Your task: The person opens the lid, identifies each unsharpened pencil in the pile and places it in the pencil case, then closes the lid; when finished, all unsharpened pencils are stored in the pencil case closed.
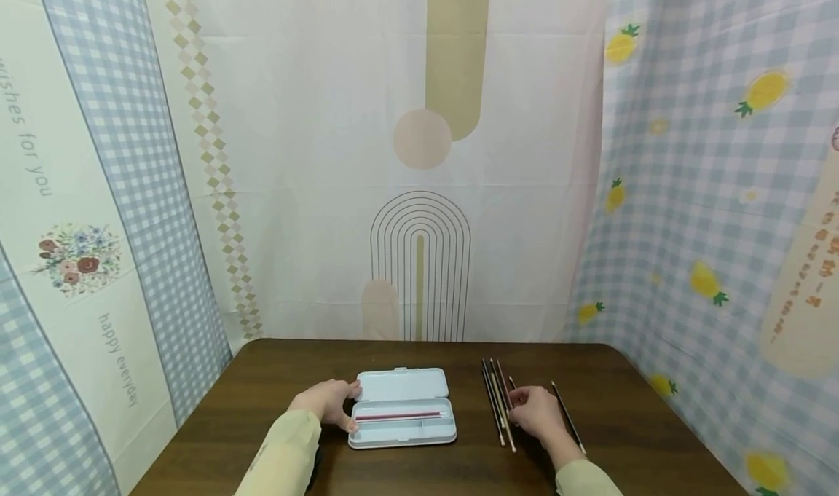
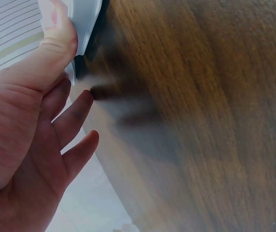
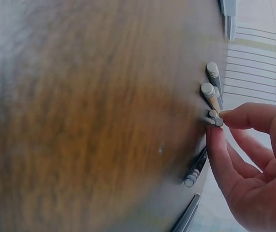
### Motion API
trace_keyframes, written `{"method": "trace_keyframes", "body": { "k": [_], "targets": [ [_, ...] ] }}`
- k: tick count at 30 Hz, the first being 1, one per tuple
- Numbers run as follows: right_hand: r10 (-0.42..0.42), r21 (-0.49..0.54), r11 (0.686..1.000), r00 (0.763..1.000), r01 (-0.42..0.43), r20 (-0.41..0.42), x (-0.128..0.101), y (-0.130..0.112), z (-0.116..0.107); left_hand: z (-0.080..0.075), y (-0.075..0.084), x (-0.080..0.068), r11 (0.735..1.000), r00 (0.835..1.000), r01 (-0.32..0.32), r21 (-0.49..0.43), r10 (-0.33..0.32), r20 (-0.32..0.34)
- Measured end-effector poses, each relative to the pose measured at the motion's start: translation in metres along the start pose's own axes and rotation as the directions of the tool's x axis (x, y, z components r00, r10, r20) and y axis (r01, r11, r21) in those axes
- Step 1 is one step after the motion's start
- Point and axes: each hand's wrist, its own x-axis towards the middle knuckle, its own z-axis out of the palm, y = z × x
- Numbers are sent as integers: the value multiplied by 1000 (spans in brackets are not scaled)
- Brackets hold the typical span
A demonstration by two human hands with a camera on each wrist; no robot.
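A pale blue pencil case lies open mid-table, its lid flat behind the tray. One red pencil lies in the tray. My left hand rests against the case's left end, thumb on its edge and fingers loosely straight beside it. To the right lies a row of several pencils. My right hand sits over their near ends. In the right wrist view it pinches one pencil's end between thumb and forefinger.
Another dark pencil lies alone to the right of my right hand. The brown wooden table is ringed by hanging patterned cloths, close behind and on both sides. More pencil ends lie beside the pinched one.
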Motion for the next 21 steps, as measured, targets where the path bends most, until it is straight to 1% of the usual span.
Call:
{"method": "trace_keyframes", "body": {
  "k": [2,3,5,9,11,14,17,21],
  "targets": [
    [30,19,999,1000,-30,-4,0,0,-1,1,-2,1,1000,1000,-1,-3,1,4],
    [41,29,999,999,-41,-5,-1,0,-1,3,-6,3,1000,1000,-17,17,17,0],
    [60,44,997,998,-59,-11,-1,0,-3,5,-7,4,999,1000,-29,28,29,-2],
    [90,103,991,996,-87,-19,-3,-1,-5,5,-7,4,998,999,-43,43,43,-1],
    [101,140,985,995,-97,-20,-4,-3,-6,3,-3,2,999,1000,-25,21,25,3],
    [127,225,967,992,-121,-13,-3,-2,-6,2,1,0,1000,1000,-12,18,12,-4],
    [153,310,940,988,-147,4,-3,-1,-5,3,2,-1,1000,1000,-10,26,10,-11],
    [167,363,917,986,-165,25,-3,0,-5,3,2,-1,1000,1000,-11,29,12,-16]
  ]
}}
